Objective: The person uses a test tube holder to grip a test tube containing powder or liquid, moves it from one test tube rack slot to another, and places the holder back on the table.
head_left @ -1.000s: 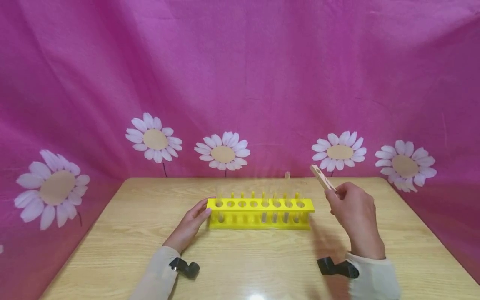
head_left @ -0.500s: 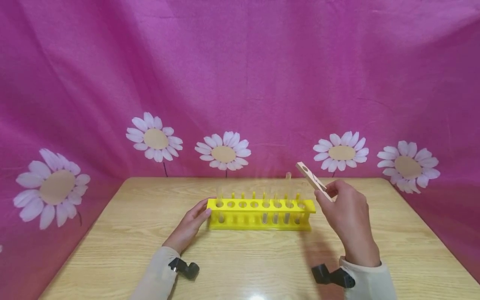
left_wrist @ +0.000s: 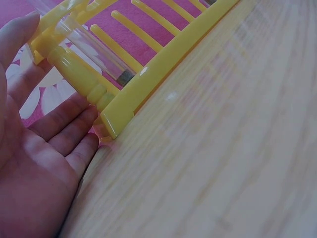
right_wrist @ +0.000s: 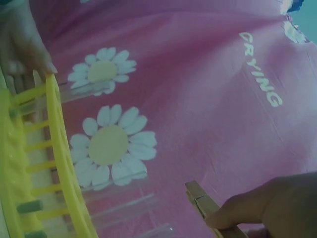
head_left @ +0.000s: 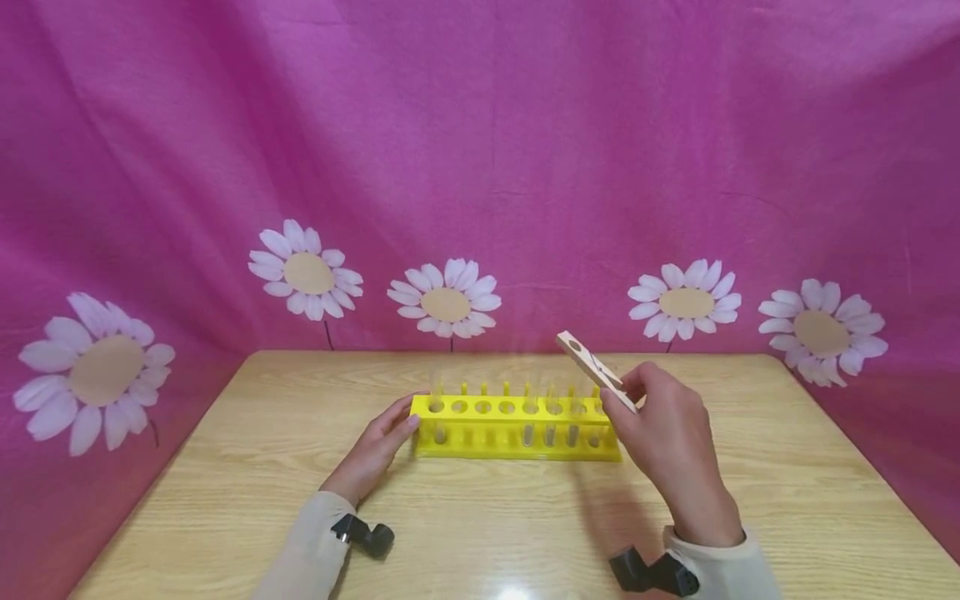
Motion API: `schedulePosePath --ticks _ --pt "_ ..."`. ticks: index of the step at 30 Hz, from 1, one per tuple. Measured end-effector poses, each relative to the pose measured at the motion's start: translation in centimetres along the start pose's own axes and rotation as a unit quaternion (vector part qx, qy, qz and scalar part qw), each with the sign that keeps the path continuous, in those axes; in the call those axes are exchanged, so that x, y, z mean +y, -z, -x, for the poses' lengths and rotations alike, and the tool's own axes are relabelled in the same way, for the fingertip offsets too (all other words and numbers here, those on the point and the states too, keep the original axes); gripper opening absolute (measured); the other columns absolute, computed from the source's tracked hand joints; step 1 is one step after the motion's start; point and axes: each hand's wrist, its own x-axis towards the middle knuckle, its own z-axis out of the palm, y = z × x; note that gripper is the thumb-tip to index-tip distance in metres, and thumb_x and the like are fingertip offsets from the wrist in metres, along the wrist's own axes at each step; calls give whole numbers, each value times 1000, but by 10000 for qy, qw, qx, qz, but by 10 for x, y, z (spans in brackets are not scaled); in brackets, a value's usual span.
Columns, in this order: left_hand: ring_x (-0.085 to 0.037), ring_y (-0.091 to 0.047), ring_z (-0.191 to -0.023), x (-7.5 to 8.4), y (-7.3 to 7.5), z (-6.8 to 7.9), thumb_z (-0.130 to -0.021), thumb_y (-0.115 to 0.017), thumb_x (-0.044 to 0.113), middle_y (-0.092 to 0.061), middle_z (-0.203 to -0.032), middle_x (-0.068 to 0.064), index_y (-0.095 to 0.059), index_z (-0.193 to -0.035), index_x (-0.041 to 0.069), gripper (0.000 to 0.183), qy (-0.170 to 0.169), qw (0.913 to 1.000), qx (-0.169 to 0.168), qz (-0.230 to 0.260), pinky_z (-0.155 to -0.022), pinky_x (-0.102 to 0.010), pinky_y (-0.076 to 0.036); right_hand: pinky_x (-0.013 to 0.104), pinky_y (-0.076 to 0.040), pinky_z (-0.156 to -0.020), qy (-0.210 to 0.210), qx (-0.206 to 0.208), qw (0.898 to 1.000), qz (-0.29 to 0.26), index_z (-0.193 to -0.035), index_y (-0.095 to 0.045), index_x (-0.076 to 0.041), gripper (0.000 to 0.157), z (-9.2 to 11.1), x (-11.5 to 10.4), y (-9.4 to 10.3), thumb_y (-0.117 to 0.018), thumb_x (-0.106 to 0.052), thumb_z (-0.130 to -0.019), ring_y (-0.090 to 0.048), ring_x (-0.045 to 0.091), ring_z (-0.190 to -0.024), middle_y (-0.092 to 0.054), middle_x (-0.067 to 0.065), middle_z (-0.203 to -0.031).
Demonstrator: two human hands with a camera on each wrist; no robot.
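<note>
A yellow test tube rack [head_left: 468, 419] stands on the table with several clear test tubes in it. One tube [head_left: 440, 434] is in the leftmost hole; the others are toward the right end. My left hand [head_left: 375, 450] grips the rack's left end. In the left wrist view its thumb lies at the top plate and the lower fingers [left_wrist: 62, 131] extend toward the end post. My right hand [head_left: 671, 442] pinches a wooden clothespin [head_left: 588, 362] between thumb and fingers, tilted above the rack's right end. The right wrist view shows the clothespin [right_wrist: 200, 198] apart from the tubes.
The wood-grain table [head_left: 480, 517] extends in front of and beside the rack. Behind it hangs a pink cloth [head_left: 525, 167] printed with white daisies. Dark grey matter [left_wrist: 125, 77] sits at the bottom of the leftmost tube.
My right hand has moved left with the clothespin, from beside the rack to above its right end. The left hand stays at the rack's left end.
</note>
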Motion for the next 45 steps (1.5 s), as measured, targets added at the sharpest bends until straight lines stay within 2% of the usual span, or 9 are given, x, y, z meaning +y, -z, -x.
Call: schedulePosePath --ticks 9,14,22,26,31,38,45 --pt "-24 -34 -138 2 -1 2 -98 -54 39 -44 -147 -5 -40 -147 17 56 -92 9999 17 95 -115 -54 -15 31 -34 -48 348 77 9994 -39 -84 -62 -5 16 2 -6 -10 -72 -18 -82 -46 20 -56 -57 4 -65" --pt "-23 -35 -137 1 -2 1 -99 -54 36 -44 -147 -4 -40 -147 15 55 -161 9996 -22 214 -115 -52 -14 30 -35 -49 444 110 9989 -110 -82 -62 -7 16 2 -7 -15 -73 -18 -81 -48 19 -57 -58 2 -64" --pt "-21 -32 -139 -1 -1 3 -94 -56 50 -44 -146 2 -42 -147 23 61 76 9999 29 -71 -114 -57 -14 30 -33 -48 666 177 9975 -127 -79 -62 -7 14 4 -6 -27 -74 -14 -79 -42 18 -53 -52 3 -63" --pt "-21 -31 -140 0 -1 4 -94 -57 49 -43 -147 1 -42 -147 22 61 79 9999 58 -62 -114 -57 -14 30 -34 -50 791 157 9967 -114 -79 -63 -6 13 4 -6 -32 -74 -13 -79 -42 17 -54 -51 2 -61" --pt "-22 -32 -139 0 -1 2 -97 -56 41 -43 -147 -2 -42 -147 18 57 -36 10000 28 55 -115 -54 -15 30 -35 -51 807 140 9966 -120 -76 -61 -7 13 4 -7 -33 -73 -12 -80 -44 17 -54 -51 0 -59" --pt "-23 -34 -138 1 -2 1 -97 -55 42 -45 -146 -2 -44 -145 22 53 -69 10000 48 42 -114 -56 -16 30 -34 -51 852 168 9961 -181 -73 -61 -8 14 4 -8 -35 -72 -11 -80 -44 17 -53 -50 0 -58" --pt "-23 -36 -137 0 -1 1 -98 -54 38 -47 -145 -3 -42 -146 16 54 -140 9999 15 94 -114 -55 -16 30 -34 -50 884 107 9958 -199 -72 -61 -8 14 5 -7 -39 -72 -11 -80 -43 17 -53 -49 -1 -57"
